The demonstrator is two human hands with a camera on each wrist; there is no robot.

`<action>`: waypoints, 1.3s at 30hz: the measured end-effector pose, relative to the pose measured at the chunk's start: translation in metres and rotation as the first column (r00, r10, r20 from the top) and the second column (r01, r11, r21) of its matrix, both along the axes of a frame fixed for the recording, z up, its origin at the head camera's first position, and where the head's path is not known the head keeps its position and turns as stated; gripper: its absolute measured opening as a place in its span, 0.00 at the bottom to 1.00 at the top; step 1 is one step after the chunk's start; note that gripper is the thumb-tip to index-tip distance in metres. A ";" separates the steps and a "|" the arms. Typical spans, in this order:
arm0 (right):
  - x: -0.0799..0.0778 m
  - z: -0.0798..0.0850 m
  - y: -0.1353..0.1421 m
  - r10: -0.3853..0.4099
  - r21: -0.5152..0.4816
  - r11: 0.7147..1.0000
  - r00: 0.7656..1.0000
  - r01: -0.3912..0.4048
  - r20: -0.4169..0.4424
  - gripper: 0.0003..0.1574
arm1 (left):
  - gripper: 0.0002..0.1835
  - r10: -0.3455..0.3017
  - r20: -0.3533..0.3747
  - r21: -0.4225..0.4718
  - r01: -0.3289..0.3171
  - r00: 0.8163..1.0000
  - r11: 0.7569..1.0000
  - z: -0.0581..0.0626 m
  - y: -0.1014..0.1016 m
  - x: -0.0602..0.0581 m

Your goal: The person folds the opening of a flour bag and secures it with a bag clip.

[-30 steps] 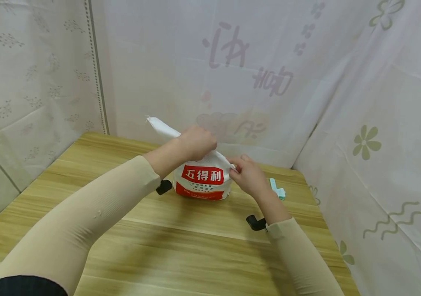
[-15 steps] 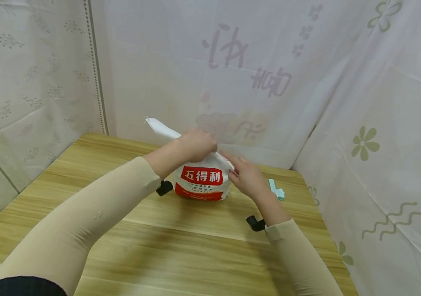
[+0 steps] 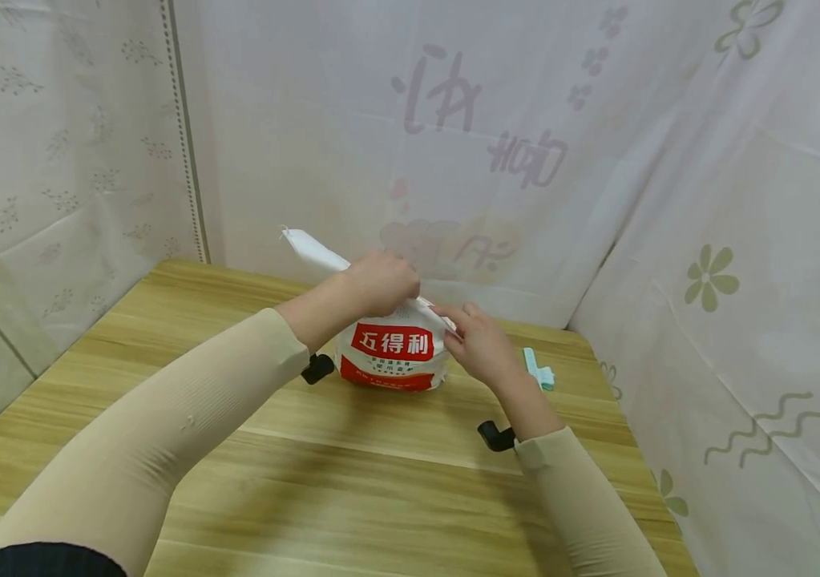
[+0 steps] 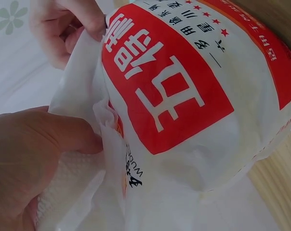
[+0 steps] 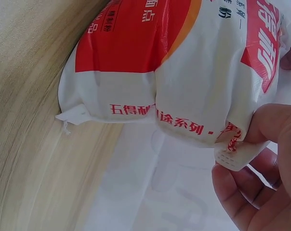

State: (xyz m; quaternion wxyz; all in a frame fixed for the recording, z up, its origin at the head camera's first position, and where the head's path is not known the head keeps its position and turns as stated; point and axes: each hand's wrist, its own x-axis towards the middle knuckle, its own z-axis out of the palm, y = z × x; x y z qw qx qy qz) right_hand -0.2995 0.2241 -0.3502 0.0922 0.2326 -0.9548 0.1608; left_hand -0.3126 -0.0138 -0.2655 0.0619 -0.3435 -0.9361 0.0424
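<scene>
A white flour bag [image 3: 391, 343] with red printing stands on the wooden table [image 3: 352, 497]. Its gathered top leans up to the left, ending in a loose white corner. My left hand [image 3: 384, 282] grips the bunched mouth; in the left wrist view the thumb [image 4: 73, 134] presses into the folded white plastic. At the right top corner, my right hand [image 3: 483, 344] pinches the bag's edge. In the right wrist view, that thumb [image 5: 271, 122] lies on the corner with fingers behind it. The bag's far side is hidden.
A small mint-green item [image 3: 539, 370], perhaps a clip, lies on the table right of my right hand. Black camera mounts [image 3: 498, 435] jut from both wrists. Patterned curtains [image 3: 294, 144] enclose the table at the back and sides.
My right fingers have shifted along the bag's right top edge, stretching out and then settling back onto it. My left hand keeps its grip, and the bag stays in place.
</scene>
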 end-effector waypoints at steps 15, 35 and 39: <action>-0.002 -0.008 0.004 0.015 -0.062 0.998 0.998 -0.019 -0.068 0.17 | 0.06 0.086 0.024 0.014 -0.086 0.996 0.996 0.022 -0.025 0.001; -0.001 -0.010 0.004 -0.019 -0.074 0.997 1.000 0.017 -0.021 0.16 | 0.08 0.044 -0.036 0.055 -0.042 0.998 0.998 0.043 -0.052 0.004; -0.001 -0.011 0.005 -0.019 -0.079 0.997 1.000 0.018 -0.022 0.17 | 0.09 0.050 -0.043 0.047 -0.048 0.998 0.998 0.047 -0.055 0.003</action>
